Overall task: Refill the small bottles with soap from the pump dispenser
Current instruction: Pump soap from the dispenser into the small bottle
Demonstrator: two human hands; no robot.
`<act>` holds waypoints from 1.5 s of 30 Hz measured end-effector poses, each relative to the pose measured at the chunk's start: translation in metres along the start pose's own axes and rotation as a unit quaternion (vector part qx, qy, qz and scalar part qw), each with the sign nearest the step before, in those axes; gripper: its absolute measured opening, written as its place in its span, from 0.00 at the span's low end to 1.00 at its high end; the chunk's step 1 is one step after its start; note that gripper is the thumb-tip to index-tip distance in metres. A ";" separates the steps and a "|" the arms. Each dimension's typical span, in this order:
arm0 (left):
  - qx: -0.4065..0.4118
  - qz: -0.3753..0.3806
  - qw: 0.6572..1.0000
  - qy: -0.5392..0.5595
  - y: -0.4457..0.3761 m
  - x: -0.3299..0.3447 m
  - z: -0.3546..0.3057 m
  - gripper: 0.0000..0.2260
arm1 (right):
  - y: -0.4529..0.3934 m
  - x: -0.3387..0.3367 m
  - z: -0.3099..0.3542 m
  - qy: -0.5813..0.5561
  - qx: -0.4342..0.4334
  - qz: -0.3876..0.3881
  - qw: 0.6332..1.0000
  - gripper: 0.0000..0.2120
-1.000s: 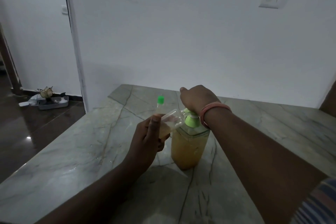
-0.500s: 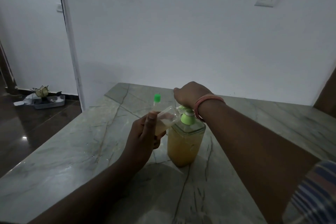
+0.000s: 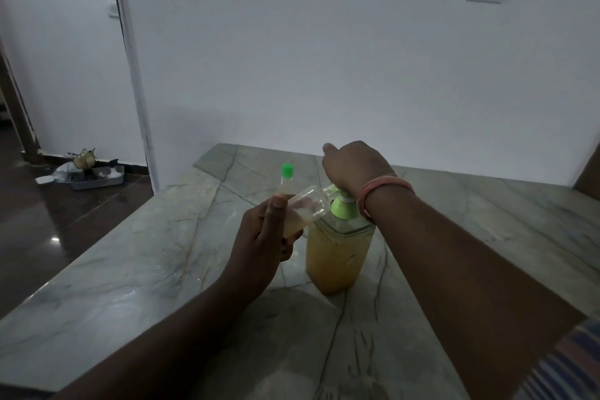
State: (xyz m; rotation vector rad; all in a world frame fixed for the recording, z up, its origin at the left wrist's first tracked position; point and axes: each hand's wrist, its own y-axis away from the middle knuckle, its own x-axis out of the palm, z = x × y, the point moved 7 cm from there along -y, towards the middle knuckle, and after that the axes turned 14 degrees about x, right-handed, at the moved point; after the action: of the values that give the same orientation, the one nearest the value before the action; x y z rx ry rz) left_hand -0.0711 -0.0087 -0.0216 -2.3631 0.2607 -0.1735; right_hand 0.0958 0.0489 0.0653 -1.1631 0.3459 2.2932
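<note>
Soap fills dispenser; tilted small bottle partly filled.

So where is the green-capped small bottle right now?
In the head view, the green-capped bottle stands on the marble table, left of centre, behind the left hand and left of the pump dispenser.

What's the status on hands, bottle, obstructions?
Left hand holds small bottle tilted at spout. Right hand on pump dispenser head. Nothing blocking.

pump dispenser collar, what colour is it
Light green, on the pump dispenser under the right hand; the head view shows it.
</note>
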 end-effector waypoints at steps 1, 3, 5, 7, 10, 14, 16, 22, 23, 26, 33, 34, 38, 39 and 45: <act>0.001 0.000 1.000 0.000 0.000 0.000 0.000 0.28 | 0.002 0.000 -0.001 0.005 0.000 -0.004 1.000 0.18; 0.001 0.001 1.000 -0.007 0.000 0.000 -0.002 0.29 | 0.004 -0.001 0.000 0.030 -0.007 -0.014 0.999 0.19; 0.005 0.002 1.000 -0.007 -0.001 0.001 -0.005 0.35 | 0.004 -0.002 0.003 0.058 -0.015 -0.009 0.998 0.18; 0.006 0.003 1.000 -0.006 0.000 0.001 -0.005 0.39 | 0.002 0.000 0.006 0.065 -0.020 0.003 0.998 0.18; -0.001 0.002 1.000 -0.008 0.000 -0.001 -0.002 0.34 | -0.002 0.001 0.003 0.015 -0.009 -0.004 1.000 0.20; -0.005 -0.002 1.000 -0.004 0.001 -0.001 -0.001 0.32 | 0.003 0.002 0.000 0.046 -0.010 -0.003 0.999 0.17; -0.003 0.002 1.000 -0.010 0.001 -0.001 0.000 0.31 | 0.006 0.000 0.004 0.063 -0.020 0.007 0.998 0.18; 0.005 0.003 1.000 -0.014 -0.001 -0.001 0.002 0.29 | 0.004 0.001 0.003 0.010 -0.013 0.011 1.000 0.19; 0.004 0.001 1.000 -0.010 0.000 -0.002 0.001 0.30 | 0.004 0.002 0.003 0.021 -0.016 0.009 1.000 0.21; 0.001 0.001 1.000 -0.002 0.000 -0.001 -0.001 0.35 | 0.006 0.001 0.005 0.060 -0.030 -0.001 0.998 0.20; 0.008 -0.003 1.000 0.012 -0.001 -0.001 0.000 0.35 | 0.001 -0.001 0.001 0.005 -0.014 -0.005 1.000 0.22; 0.007 -0.003 1.000 0.014 -0.001 -0.001 -0.001 0.36 | 0.002 0.000 0.000 0.018 -0.013 -0.003 1.000 0.21; -0.002 -0.004 1.000 0.003 0.000 -0.001 0.000 0.29 | 0.006 0.000 0.005 0.073 -0.035 -0.006 0.997 0.18; -0.002 -0.004 1.000 0.001 0.000 -0.001 0.000 0.29 | 0.006 0.000 0.007 0.078 -0.044 -0.006 0.996 0.17; -0.001 0.001 1.000 -0.005 0.000 -0.002 0.003 0.31 | 0.006 -0.002 0.002 0.015 -0.023 -0.013 1.000 0.23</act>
State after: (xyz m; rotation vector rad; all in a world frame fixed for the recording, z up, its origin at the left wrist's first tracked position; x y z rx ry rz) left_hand -0.0724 -0.0066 -0.0236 -2.3658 0.2584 -0.1603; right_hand 0.0915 0.0440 0.0679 -1.2195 0.2899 2.2734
